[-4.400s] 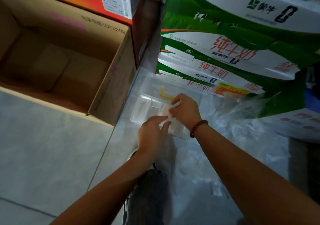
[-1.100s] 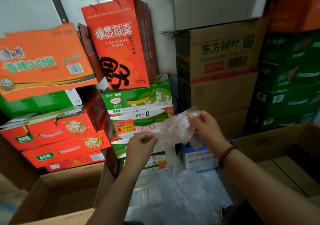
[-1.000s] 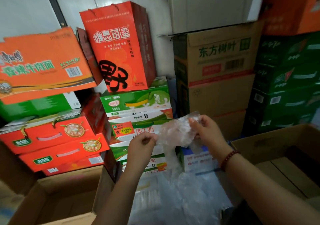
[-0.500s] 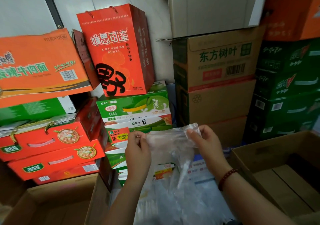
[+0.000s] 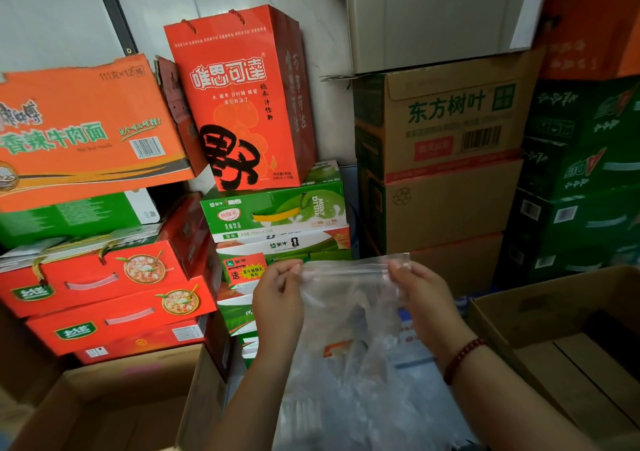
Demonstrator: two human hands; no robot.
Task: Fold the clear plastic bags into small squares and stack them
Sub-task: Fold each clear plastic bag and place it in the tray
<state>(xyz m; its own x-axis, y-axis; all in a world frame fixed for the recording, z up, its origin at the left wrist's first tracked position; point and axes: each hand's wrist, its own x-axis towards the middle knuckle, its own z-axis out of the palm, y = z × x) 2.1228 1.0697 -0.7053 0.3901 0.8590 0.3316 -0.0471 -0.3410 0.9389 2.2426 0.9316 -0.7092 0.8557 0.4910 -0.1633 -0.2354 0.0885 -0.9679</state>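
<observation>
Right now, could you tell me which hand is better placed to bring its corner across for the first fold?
Probably either. The left hand and right hand each pinch a top corner of the clear plastic bag, stretched level between them.

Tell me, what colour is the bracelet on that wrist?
Dark red beads, bracelet, seen in the head view.

The floor itself is almost wholly covered. An open brown cardboard box [image 5: 104, 405] sits near left, another open brown cardboard box [image 5: 568, 339] near right. Between them lies a heap of crumpled clear plastic bags [image 5: 363, 412]. Farther back stand stacks of red, green and brown cartons [image 5: 446, 204].
</observation>
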